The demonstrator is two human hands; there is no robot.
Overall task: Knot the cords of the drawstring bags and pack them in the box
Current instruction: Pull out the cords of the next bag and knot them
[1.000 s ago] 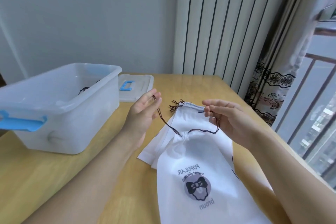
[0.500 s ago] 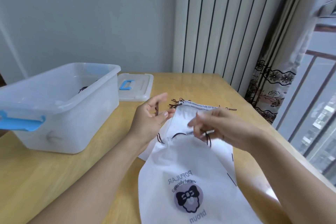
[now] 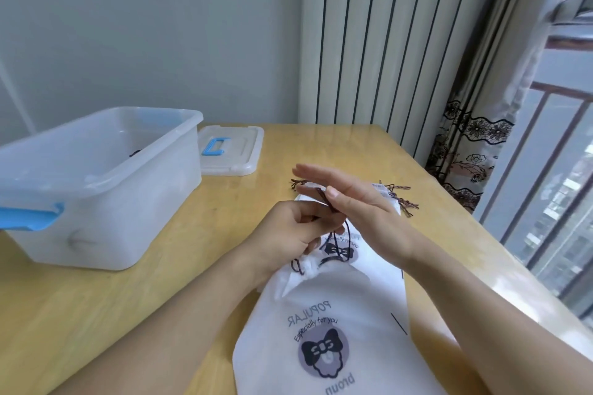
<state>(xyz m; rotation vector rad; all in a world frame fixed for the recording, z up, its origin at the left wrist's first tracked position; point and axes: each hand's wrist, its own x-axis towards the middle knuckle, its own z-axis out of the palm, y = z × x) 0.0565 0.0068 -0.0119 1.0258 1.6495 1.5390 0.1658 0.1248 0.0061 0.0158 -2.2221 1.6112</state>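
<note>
Both hands have drawn together above the bag's neck, where half a second ago they worked apart. The left hand (image 3: pixel 288 231) now curls its fingers (image 3: pixel 308 218) round the dark cord (image 3: pixel 327 205), grasping it. The right hand (image 3: pixel 356 202) lies flat, fingers straight, with the cord pinned under its thumb. The white bag (image 3: pixel 324 317) rests on the worktop (image 3: pixel 134 292), its neck gathered tight, printed with a bow-tied figure. More bags (image 3: pixel 385 192) lie beneath it. The clear box (image 3: pixel 106 170) stands to the left, its lid (image 3: pixel 231 151) behind.
</note>
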